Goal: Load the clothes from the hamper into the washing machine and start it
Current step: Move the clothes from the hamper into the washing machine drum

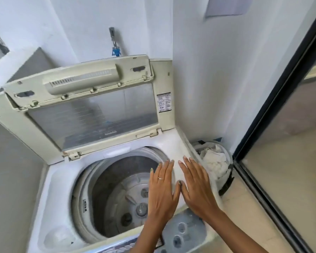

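Two hands hover flat above the cream plastic top-loading washing machine, near its right edge: the left hand over the drum mouth, the right hand over the rim, fingers straight and released, grasping nothing, apparently between steps. The hinged lid stands propped open. The perforated steel drum looks bare. Crumpled white clothes wait in the round hamper on the floor beside the machine's right edge.

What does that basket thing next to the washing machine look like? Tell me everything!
The hamper stands on the floor in the corner, squeezed between the washing machine and the wall. It looks round and pale, with a dark strap or trim down its front. Crumpled white clothes fill it to the top. Neither hand touches it; the right hand is flat, just beside it.
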A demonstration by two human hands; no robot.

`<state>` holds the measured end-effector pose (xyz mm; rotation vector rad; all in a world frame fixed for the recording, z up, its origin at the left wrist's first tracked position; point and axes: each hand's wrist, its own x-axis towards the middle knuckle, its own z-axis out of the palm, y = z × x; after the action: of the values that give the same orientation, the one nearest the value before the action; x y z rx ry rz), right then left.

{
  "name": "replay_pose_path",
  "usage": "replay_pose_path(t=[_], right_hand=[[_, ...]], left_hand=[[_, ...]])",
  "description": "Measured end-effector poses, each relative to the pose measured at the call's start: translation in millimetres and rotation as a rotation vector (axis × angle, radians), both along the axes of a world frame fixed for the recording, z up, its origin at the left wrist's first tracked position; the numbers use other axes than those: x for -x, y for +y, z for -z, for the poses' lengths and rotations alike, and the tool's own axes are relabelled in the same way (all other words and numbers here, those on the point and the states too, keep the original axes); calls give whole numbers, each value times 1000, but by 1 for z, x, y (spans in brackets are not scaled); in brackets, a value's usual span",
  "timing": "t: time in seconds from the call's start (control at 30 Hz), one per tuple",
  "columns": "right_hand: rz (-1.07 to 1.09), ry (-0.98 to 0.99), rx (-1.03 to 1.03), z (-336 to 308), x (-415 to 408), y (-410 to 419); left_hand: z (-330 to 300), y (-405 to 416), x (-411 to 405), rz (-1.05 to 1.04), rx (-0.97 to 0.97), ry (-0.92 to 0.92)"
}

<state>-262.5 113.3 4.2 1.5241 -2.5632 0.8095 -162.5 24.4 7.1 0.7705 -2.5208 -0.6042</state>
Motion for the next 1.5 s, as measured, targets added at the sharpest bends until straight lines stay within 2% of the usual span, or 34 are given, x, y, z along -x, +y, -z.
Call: replay_pose_path(t=[0.1, 0.3, 0.6, 0.73, 0.97, 1.17, 1.37, 1.5], right_hand=[[-12, -13, 18, -5, 49, 38], [17, -12, -7, -2, 139, 112], [69, -127, -53, 24, 211, 141], [59, -185, -161, 44, 246, 135], [86, -310, -420, 95, 321, 110], [5, -415, -608, 138, 377, 71], [-181, -453, -754, 215, 423, 11], [-241, -426, -896, 296, 452, -30]], left_hand=[[-9, 40, 51, -37, -38, 29], [-17, 116, 140, 32, -122, 20], [9, 138, 211, 55, -152, -114], [37, 131, 244, -7, -268, -168], [100, 106, 317, -64, -577, -407], [148, 82, 367, -171, -752, -514], [215, 55, 407, -345, -872, -495], [279, 52, 425, -448, -940, -535]])
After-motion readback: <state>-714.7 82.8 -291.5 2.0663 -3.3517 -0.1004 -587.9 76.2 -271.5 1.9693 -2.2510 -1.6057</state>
